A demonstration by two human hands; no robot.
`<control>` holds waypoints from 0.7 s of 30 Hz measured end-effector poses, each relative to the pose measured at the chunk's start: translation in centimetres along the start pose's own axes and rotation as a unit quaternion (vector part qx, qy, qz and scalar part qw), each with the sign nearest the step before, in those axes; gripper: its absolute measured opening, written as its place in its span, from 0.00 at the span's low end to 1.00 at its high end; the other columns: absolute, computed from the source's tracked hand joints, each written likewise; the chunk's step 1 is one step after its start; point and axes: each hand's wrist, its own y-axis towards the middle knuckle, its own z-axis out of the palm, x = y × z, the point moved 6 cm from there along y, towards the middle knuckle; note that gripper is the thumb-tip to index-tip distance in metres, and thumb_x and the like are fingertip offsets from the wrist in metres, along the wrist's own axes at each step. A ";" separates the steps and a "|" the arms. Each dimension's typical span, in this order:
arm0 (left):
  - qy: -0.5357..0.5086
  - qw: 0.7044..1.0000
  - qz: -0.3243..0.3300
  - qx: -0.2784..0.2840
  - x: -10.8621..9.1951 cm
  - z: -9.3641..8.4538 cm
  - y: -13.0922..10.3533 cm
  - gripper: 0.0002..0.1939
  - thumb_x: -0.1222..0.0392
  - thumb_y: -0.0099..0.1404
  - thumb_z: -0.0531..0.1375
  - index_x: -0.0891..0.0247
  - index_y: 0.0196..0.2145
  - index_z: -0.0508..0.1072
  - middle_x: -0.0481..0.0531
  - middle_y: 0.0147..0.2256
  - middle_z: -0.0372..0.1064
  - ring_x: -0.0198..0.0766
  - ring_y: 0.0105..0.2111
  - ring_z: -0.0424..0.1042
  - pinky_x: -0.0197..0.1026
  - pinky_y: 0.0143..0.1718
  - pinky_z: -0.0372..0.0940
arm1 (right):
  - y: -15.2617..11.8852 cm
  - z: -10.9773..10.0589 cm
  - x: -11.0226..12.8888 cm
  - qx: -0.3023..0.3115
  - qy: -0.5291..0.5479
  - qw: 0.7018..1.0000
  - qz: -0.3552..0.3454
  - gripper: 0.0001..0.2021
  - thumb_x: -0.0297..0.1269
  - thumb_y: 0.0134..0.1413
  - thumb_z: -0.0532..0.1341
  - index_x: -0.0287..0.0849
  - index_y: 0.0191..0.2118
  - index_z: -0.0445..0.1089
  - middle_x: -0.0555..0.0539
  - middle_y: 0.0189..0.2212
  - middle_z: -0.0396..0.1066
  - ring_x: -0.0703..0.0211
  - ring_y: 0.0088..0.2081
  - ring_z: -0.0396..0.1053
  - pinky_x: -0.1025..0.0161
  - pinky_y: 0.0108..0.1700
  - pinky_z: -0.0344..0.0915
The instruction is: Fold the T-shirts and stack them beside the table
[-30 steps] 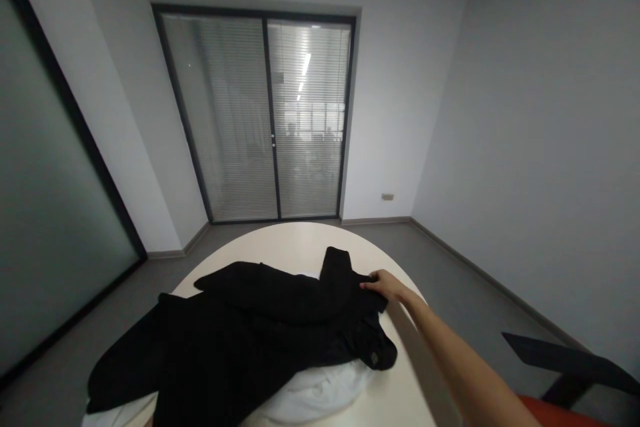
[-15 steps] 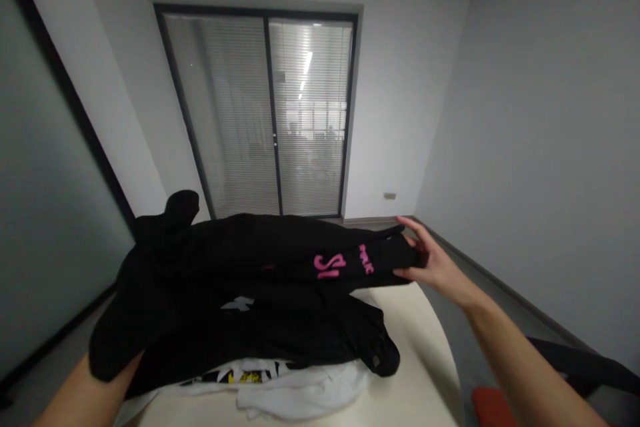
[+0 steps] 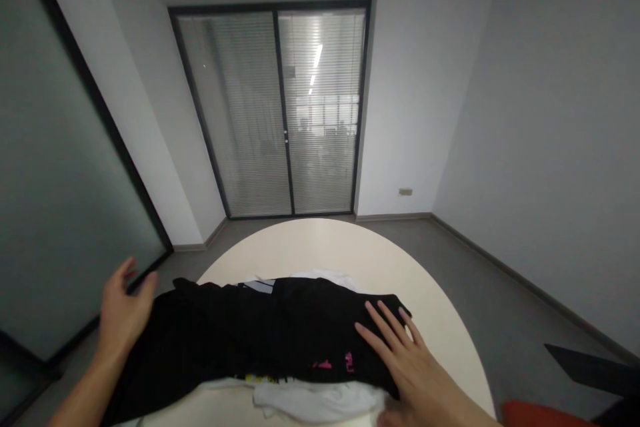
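Observation:
A black garment with pink lettering (image 3: 270, 333) lies spread across a round cream table (image 3: 320, 240). My right hand (image 3: 405, 360) rests flat on its right end, fingers spread. Off the garment's left end, my left hand (image 3: 125, 307) is raised with thumb and fingers apart, holding nothing. Beneath the black cloth, a white garment (image 3: 320, 401) shows along the near edge, with some yellow and black print peeking out. A bit of white cloth (image 3: 330, 276) also shows at the far edge. What kind of garment the black one is, I cannot tell.
Behind the table stands a dark-framed glazed panel with blinds (image 3: 320, 113). A frosted glass panel (image 3: 60, 167) is at the left. At the lower right are a red-orange object (image 3: 540, 413) and a dark flat object (image 3: 590, 367), partly cut off.
The black garment, held up in the air before, now lies on the pile on the table. My right hand has let go of its end and flattened on it; my left hand has come free.

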 end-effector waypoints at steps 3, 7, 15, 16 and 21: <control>0.000 0.939 0.185 0.290 -3.1 7.3 -1.6 0.47 0.37 0.59 0.64 0.58 0.69 0.54 0.59 0.69 0.49 0.60 0.69 0.45 0.60 0.67 0.46 | 0.7 2.5 1.5 -0.011 -0.008 1.000 -0.021 0.56 0.39 0.34 0.73 0.63 0.71 0.48 0.49 0.73 0.35 0.24 0.71 0.33 0.25 0.67 0.33; 0.084 0.824 0.257 0.497 -3.1 11.3 -6.5 0.62 0.35 0.47 0.70 0.50 0.71 0.45 0.59 0.71 0.39 0.64 0.70 0.36 0.68 0.66 0.36 | 1.7 5.1 1.2 -0.018 -0.017 1.000 0.000 0.50 0.30 0.40 0.66 0.66 0.69 0.51 0.53 0.72 0.30 0.22 0.70 0.36 0.25 0.65 0.42; 0.166 0.846 0.270 0.429 3.1 10.4 -7.2 0.64 0.37 0.43 0.72 0.49 0.71 0.45 0.59 0.71 0.39 0.66 0.70 0.39 0.67 0.67 0.37 | 5.4 4.1 -3.3 0.014 -0.011 0.996 0.086 0.46 0.38 0.37 0.70 0.55 0.67 0.59 0.42 0.73 0.33 0.23 0.70 0.38 0.28 0.65 0.44; 0.181 0.860 0.247 0.408 3.4 10.4 -7.2 0.60 0.39 0.47 0.70 0.51 0.71 0.46 0.60 0.71 0.43 0.64 0.69 0.45 0.64 0.67 0.43 | 6.2 3.9 -3.7 0.021 -0.017 0.996 0.090 0.47 0.40 0.37 0.70 0.53 0.67 0.59 0.39 0.73 0.34 0.24 0.70 0.39 0.29 0.65 0.44; 0.326 0.891 0.129 0.287 2.2 12.9 -6.7 0.38 0.47 0.66 0.56 0.67 0.69 0.55 0.69 0.51 0.70 0.59 0.49 0.72 0.55 0.49 0.66 | 11.6 3.2 -4.2 -0.003 -0.077 0.991 0.110 0.42 0.46 0.47 0.65 0.49 0.69 0.54 0.32 0.70 0.48 0.29 0.65 0.53 0.36 0.60 0.51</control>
